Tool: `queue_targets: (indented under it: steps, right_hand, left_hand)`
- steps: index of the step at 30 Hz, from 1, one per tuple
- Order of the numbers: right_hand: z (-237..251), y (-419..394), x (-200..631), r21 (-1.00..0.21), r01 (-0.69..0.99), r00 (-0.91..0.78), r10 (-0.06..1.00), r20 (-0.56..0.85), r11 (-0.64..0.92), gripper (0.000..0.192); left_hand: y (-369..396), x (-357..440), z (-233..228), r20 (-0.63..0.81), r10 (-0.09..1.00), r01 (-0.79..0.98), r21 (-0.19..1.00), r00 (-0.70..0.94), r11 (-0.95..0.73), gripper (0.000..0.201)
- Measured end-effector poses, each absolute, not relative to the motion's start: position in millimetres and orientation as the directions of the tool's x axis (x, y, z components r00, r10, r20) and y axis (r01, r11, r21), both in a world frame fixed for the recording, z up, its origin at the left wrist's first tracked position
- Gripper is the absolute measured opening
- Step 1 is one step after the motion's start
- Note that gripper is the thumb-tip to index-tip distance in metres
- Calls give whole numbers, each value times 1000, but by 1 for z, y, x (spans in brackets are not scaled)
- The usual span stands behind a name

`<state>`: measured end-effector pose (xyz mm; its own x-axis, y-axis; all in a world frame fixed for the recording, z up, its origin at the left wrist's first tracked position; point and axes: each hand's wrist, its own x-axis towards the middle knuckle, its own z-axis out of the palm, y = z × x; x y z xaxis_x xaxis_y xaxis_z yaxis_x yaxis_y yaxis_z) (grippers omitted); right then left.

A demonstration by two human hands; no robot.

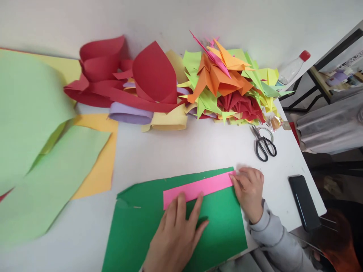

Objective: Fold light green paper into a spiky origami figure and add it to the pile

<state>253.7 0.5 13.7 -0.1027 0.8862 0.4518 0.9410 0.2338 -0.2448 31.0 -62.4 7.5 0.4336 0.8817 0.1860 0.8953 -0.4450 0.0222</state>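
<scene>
A pink paper strip lies slantwise across a green sheet of paper. My left hand rests with fingers spread, its fingertips touching the lower edge of the strip. At the strip's right end, the thumb and fingers of my right hand pinch the paper near the corner of the green sheet. The green sheet has an uneven upper edge, and its left corner looks folded or creased.
Black-handled scissors and a phone lie to the right. Along the wall are red paper loops, a pile of folded paper shapes and a bottle. Large light green sheets cover the left side.
</scene>
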Motion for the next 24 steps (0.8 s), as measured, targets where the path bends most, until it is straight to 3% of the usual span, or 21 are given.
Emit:
queue_targets:
  steps: [7, 13, 17, 24]
  right_hand:
    - [15, 3, 257, -207, 943, -135, 871, 472, 259, 16]
    - [22, -8, 243, -3, 916, -359, 823, 441, 401, 15]
    - [23, -25, 226, 34, 830, -538, 783, 312, 557, 32]
    - [21, -34, 219, 47, 841, -537, 819, 202, 539, 55]
  left_hand:
    - [-60, 52, 17, 137, 928, 936, 4, 347, -351, 62]
    - [-59, 55, 20, 108, 933, 940, -34, 342, -340, 65]
    - [-59, 55, 21, 101, 937, 943, -30, 333, -332, 68]
    - [-56, 55, 21, 174, 914, 930, -62, 367, -362, 78]
